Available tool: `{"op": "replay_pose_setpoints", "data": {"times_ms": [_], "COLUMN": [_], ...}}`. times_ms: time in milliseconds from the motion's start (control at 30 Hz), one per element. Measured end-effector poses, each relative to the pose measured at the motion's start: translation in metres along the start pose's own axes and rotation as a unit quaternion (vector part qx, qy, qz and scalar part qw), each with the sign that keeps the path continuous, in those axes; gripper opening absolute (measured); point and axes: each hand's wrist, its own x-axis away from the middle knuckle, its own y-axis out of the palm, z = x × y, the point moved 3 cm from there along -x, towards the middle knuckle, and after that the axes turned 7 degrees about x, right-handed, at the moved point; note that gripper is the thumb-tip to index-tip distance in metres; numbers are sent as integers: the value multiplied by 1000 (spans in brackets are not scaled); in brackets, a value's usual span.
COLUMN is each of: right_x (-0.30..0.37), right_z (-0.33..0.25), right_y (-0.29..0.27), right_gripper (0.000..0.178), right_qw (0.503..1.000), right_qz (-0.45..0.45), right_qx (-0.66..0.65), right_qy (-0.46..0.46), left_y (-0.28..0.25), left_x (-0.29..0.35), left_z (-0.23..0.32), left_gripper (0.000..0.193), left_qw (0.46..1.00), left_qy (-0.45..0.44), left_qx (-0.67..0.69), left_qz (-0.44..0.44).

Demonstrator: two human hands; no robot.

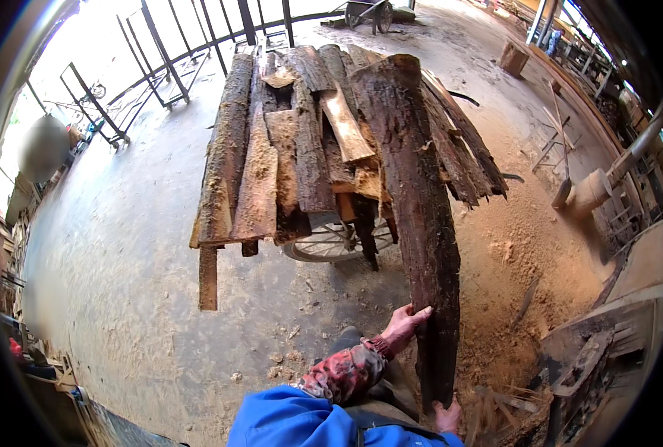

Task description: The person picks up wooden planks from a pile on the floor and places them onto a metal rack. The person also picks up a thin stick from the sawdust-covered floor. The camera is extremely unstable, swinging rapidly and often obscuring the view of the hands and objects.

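Observation:
A long, dark bark-covered wood slab (430,216) slants from my body up over the loaded cart, its far end resting on or hanging just above the pile. My left hand (404,328) grips its left edge, thumb on the bark and the other fingers mostly hidden. At the slab's near end, my right hand (447,417) is closed around the right corner; part of it is out of sight behind the wood. Beyond my hands, rough bark slabs (255,186) lie lengthwise in a stack on the cart, whose spoked wheel (331,244) shows underneath.
Sawdust (510,261) covers the floor to the right, with a shovel (562,195) standing there. Scrap wood (585,365) is piled at the near right. Metal rack frames (163,59) stand at the far left, and a wheelbarrow (368,13) is at the back.

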Motion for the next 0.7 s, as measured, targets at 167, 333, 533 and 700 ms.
{"op": "replay_pose_setpoints", "data": {"times_ms": [167,333,533,700], "right_x": [-35,-71,-104,-113], "right_z": [-57,-86,-151,-295], "right_y": [13,42,81,94], "right_gripper": [44,39,30,32], "right_qw": [998,984,964,937], "right_qz": [-49,-123,-184,-199], "right_qx": [-20,-65,-128,-228], "right_qy": [-26,-107,-143,-171], "left_y": [-23,-32,-24,-14], "left_x": [5,12,25,29], "left_z": [49,99,190,316], "left_gripper": [38,30,28,46], "left_qw": [996,987,970,949], "left_qy": [84,154,240,312], "left_qx": [23,7,3,-24], "left_qz": [32,46,21,-16]}}
